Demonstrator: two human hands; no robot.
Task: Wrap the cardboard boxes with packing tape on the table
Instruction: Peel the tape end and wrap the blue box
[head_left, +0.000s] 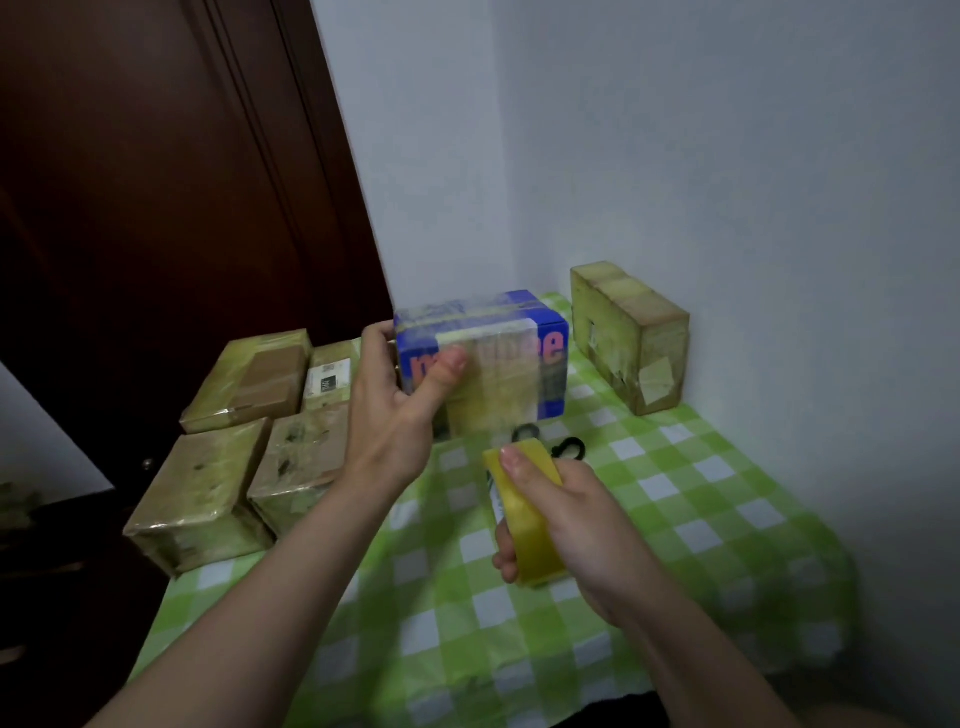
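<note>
Now my left hand (400, 410) grips the blue box (483, 358) at its left end, while my right hand (566, 514), nearer, clutches the yellow tape roll (524, 514) over the desk (675, 519).

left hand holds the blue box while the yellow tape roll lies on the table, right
Not quite. The head view shows the tape roll gripped in the right hand, not lying on the table. The left hand does hold the blue box.
</note>
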